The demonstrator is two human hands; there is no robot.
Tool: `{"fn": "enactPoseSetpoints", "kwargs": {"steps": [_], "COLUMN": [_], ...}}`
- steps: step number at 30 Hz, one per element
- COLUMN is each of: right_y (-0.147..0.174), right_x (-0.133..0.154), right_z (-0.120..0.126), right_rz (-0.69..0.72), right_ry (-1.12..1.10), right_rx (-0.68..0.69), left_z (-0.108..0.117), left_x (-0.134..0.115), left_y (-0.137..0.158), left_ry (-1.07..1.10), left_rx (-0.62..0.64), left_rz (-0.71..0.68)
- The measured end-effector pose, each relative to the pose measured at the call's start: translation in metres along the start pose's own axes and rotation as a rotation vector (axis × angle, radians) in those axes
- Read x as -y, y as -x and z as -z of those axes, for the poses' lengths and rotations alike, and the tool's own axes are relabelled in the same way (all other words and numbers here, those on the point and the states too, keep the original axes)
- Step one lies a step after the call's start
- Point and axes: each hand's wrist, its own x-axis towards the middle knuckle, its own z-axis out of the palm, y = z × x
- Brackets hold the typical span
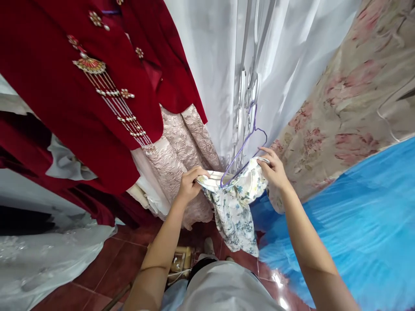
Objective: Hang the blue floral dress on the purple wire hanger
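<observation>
A white garment with blue and yellow floral print [235,216] hangs between my two hands, its kind not clear from here. My left hand [191,183] pinches the left end of its upper edge. At the right end, my right hand [274,168] grips the cloth with thumb and fingers, close to the hanger's arm. A purple hanger [241,149] sits partly inside the garment's opening, its left corner showing over the upper edge. The hanger's hook reaches up to a white chain-like strip [240,103] in front of a white curtain.
To the left hang a dark red jacket [129,77] with a beaded fan ornament [90,65] and a pale pink textured skirt [181,151]. Floral fabric [343,99] and bright blue fabric [343,220] lie to the right. Below is a red tiled floor [113,263] with a wooden stool-like piece [181,259].
</observation>
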Motion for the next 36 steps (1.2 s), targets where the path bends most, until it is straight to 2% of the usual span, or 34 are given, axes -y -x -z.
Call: {"fn": "enactPoseSetpoints", "kwargs": {"steps": [4, 10, 14, 19, 23, 26, 29, 34, 36], "right_y": [-0.008, 0.000, 0.005, 0.014, 0.022, 0.028, 0.032, 0.036, 0.039], "right_x": [-0.014, -0.022, -0.016, -0.008, -0.005, -0.003, 0.002, 0.018, 0.025], "right_z": [-0.030, -0.061, -0.068, -0.071, -0.072, -0.071, -0.068, -0.063, -0.061], "right_rz": [-0.022, -0.044, -0.068, -0.093, -0.064, -0.062, -0.070, -0.015, 0.003], "right_ry": [-0.063, -0.146, -0.150, -0.172, -0.156, -0.171, -0.144, -0.066, -0.049], "right_rx": [0.152, 0.081, 0.010, -0.064, -0.066, -0.081, -0.109, -0.091, -0.086], "left_z": [0.012, 0.028, 0.038, 0.051, 0.053, 0.053, 0.050, 0.022, 0.007], "left_x": [-0.009, -0.009, -0.018, -0.025, -0.010, 0.006, 0.010, -0.015, -0.020], "left_y": [-0.013, -0.023, -0.031, -0.026, -0.027, -0.045, -0.074, -0.123, -0.134], "left_ry": [0.036, -0.022, -0.074, -0.128, -0.101, -0.132, -0.157, -0.289, -0.413], "left_rx": [0.071, 0.040, 0.068, -0.012, -0.036, -0.070, 0.054, 0.451, 0.488], "left_rz": [-0.088, -0.020, -0.070, -0.147, -0.162, -0.112, -0.057, 0.025, 0.111]}}
